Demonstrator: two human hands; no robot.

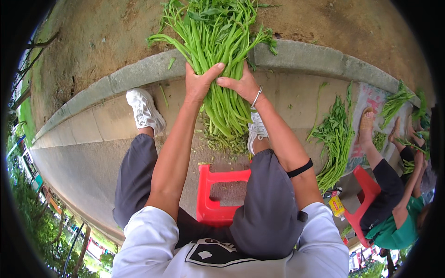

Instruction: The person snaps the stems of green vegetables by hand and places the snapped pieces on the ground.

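Observation:
A big bundle of leafy green stalks (213,44) is gripped between my two hands, above the curb. My left hand (199,83) wraps its left side and my right hand (241,85), with a bracelet at the wrist, wraps its right side. The thumbs meet across the front of the stalks; most of the other fingers are hidden behind them. Leaves spread out at the far end, and cut stem ends point back toward me. Below the bundle, chopped green bits (227,144) lie scattered on the pavement between my shoes.
A stone curb (301,58) crosses in front, with bare soil (333,23) beyond. A red plastic stool (218,215) stands between my legs. More greens (336,139) lie to the right, beside a plastic sheet (366,104). A seated person in green (398,229) works at far right.

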